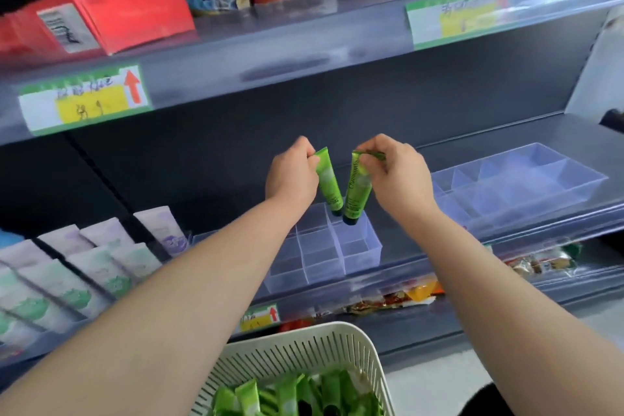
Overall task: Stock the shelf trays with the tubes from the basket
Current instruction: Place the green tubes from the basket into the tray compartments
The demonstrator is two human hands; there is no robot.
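Green tubes, pinched at the crimp by left grip and right grip, hang cap-down, near upright, over rear cells of the tray.

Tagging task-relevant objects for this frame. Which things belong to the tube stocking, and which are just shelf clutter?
In the job: left hand, left tube; right hand, right tube; divided tray under them; second tray at right; basket; spare tubes inside it.
Just there: red packets, pale sachets, price labels, snack packs below.
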